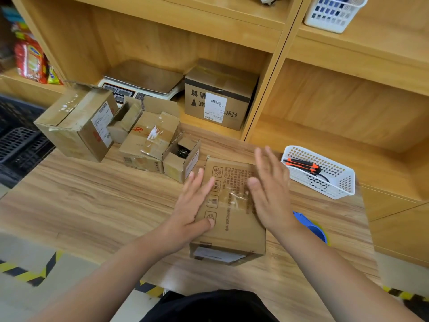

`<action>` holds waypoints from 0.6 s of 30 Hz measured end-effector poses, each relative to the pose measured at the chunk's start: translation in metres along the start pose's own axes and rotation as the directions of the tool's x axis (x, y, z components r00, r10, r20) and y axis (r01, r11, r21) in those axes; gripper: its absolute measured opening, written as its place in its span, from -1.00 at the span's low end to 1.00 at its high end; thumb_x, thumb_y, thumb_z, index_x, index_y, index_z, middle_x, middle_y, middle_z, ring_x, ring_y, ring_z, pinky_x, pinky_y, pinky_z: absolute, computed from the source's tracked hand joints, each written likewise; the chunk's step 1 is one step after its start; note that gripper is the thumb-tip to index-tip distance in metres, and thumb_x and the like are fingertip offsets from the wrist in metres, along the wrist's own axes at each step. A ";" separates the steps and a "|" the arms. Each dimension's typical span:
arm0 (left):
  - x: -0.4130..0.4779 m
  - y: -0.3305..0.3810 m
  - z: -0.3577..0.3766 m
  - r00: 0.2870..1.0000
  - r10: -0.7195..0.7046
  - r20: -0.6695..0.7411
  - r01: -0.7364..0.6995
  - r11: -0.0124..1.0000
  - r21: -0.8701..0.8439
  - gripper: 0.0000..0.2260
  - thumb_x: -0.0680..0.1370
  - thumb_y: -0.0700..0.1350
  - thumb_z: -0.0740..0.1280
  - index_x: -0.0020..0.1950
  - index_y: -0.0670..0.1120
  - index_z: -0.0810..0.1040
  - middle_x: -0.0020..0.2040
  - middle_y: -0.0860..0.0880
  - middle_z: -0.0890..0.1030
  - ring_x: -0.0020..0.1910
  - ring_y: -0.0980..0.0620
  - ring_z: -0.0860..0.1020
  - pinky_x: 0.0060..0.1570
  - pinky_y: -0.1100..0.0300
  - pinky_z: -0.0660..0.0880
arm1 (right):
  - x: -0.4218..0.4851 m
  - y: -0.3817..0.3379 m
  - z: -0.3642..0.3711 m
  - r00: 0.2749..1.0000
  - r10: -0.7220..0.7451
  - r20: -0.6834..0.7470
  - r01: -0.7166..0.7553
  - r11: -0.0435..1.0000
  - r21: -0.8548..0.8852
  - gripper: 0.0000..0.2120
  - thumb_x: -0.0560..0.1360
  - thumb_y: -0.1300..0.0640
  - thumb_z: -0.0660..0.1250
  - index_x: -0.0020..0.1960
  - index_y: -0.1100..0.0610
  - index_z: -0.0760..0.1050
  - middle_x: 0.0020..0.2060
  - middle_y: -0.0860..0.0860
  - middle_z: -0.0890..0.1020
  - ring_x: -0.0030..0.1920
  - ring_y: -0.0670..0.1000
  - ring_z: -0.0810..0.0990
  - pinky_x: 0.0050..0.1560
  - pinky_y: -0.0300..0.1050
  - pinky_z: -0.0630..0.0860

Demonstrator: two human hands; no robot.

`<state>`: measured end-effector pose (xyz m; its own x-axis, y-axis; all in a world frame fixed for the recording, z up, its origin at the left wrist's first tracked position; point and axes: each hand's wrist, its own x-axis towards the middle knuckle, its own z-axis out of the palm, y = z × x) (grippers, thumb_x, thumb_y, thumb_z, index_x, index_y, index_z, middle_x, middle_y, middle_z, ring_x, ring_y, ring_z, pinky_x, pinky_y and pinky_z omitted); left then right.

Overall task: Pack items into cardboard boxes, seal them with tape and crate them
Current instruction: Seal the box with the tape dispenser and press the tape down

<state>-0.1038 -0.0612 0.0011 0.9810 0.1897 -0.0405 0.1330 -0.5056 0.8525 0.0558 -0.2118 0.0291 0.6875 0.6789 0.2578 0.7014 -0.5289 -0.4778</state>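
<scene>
The tape across the top seam of the cardboard box (228, 205) is probably being pressed down, and that is where trouble could arise: the clear strip is looking wrinkled at the middle, so it may be lifted off again if pressure is being applied unevenly, and a flap could spring open once the box is being crated. The box is also lying close to the near edge of the tabletop (92, 205), so it could be pushed off by a hard sweep.

The left hand (192, 205) is being laid flat on the box's left side, fingers (197, 182) spread, thumb on the top face, nothing gripped. The right hand (269, 194) is being held open over the right side, blurred; whether it is touching cannot be told, and nothing is being held.

The box is brown, closed, printed with dark symbols and text, with a white label on its near face. It is being flanked by a blue tape dispenser (312, 226) at the right and a small open box (182, 159) behind.
</scene>
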 end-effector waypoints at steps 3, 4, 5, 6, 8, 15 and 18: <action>0.002 -0.009 -0.009 1.000 0.028 0.001 -0.028 0.994 0.109 -0.39 0.44 0.18 0.07 0.45 0.31 -0.09 0.46 0.34 -0.29 0.42 0.28 -0.42 0.41 0.07 -0.28 | -0.025 0.009 0.008 0.938 0.342 0.052 -0.331 0.840 0.429 -0.46 0.61 -0.15 -0.02 0.54 -0.02 0.00 0.49 -0.18 0.06 0.50 -0.19 0.00 0.53 0.02 -0.03; -0.001 -0.014 -0.014 0.999 0.029 -0.021 -0.026 0.992 0.119 -0.41 0.44 0.17 0.04 0.45 0.33 -0.06 0.47 0.35 -0.26 0.43 0.27 -0.40 0.43 0.04 -0.27 | -0.034 0.008 0.011 0.926 0.366 0.091 -0.361 0.794 0.489 -0.42 0.59 -0.19 0.00 0.54 -0.02 0.00 0.51 -0.18 0.08 0.50 -0.21 0.04 0.53 0.02 0.00; -0.004 -0.020 -0.021 0.999 0.021 -0.043 -0.016 0.992 0.129 -0.43 0.45 0.16 0.02 0.45 0.37 -0.05 0.48 0.36 -0.23 0.45 0.26 -0.37 0.45 -0.01 -0.26 | -0.042 0.007 0.014 0.933 0.342 0.114 -0.350 0.778 0.522 -0.37 0.55 -0.25 0.01 0.54 -0.04 -0.01 0.51 -0.17 0.10 0.49 -0.22 0.07 0.53 0.01 0.04; -0.008 -0.025 -0.028 0.998 0.021 -0.064 -0.011 0.990 0.139 -0.44 0.47 0.15 0.02 0.45 0.41 -0.06 0.49 0.36 -0.19 0.47 0.24 -0.34 0.46 -0.05 -0.25 | -0.048 0.004 0.016 0.944 0.301 0.138 -0.326 0.772 0.546 -0.34 0.51 -0.29 0.01 0.53 -0.06 -0.01 0.51 -0.16 0.13 0.49 -0.23 0.10 0.53 0.00 0.05; -0.016 -0.034 -0.041 0.994 0.031 -0.100 -0.015 0.986 0.165 -0.45 0.50 0.10 0.01 0.45 0.40 -0.08 0.53 0.28 -0.07 0.50 0.19 -0.28 0.48 -0.08 -0.24 | -0.054 -0.005 0.022 0.958 0.201 0.205 -0.283 0.783 0.554 -0.32 0.48 -0.38 -0.01 0.51 -0.13 -0.03 0.51 -0.20 0.12 0.49 -0.25 0.06 0.53 -0.11 0.02; -0.017 -0.004 -0.067 0.996 -0.091 0.016 0.080 0.933 0.351 -0.51 0.58 0.10 0.04 0.46 0.24 -0.09 0.52 0.23 -0.12 0.46 0.32 -0.29 0.49 0.17 -0.26 | -0.039 -0.041 0.048 0.965 -0.040 0.258 -0.040 0.954 0.296 -0.26 0.46 -0.47 -0.21 0.50 -0.10 -0.16 0.54 -0.13 -0.02 0.51 -0.21 -0.12 0.52 -0.07 -0.08; -0.017 -0.001 -0.057 0.992 -0.128 -0.004 0.115 0.878 0.464 -0.24 0.33 0.53 -0.22 0.43 0.23 -0.33 0.50 0.14 -0.32 0.47 0.19 -0.35 0.49 0.08 -0.26 | -0.033 -0.053 0.051 0.941 -0.073 0.331 -0.013 0.968 0.249 -0.23 0.43 -0.49 -0.20 0.50 -0.13 -0.23 0.54 -0.14 -0.12 0.50 -0.24 -0.20 0.51 -0.12 -0.14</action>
<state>-0.1289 -0.0164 0.0305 0.9554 0.2559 -0.1472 0.2951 -0.8127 0.5024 -0.0132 -0.1803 0.0034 0.5339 0.8456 -0.0005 0.6237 -0.3942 -0.6750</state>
